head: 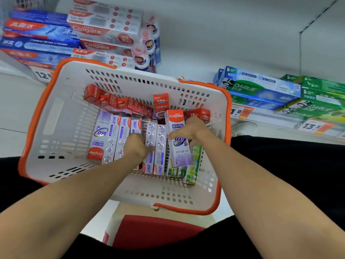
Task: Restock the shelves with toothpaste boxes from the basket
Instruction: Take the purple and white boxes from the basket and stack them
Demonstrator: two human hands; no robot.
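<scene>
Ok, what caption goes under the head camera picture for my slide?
Both hands reach into the basket: right hand grips a Colgate box, left hand holds another box.

Shop aisle, toothpaste section

White shelf (205, 58) stacked with Colgate boxes (104, 28) on the left and Darlie boxes (261, 90) on the right, orange price tags (313, 126) clipped along the edge (12-something, 13.5), plus an orange-rimmed shopping basket (43, 109) full of more boxed toothpaste.
</scene>
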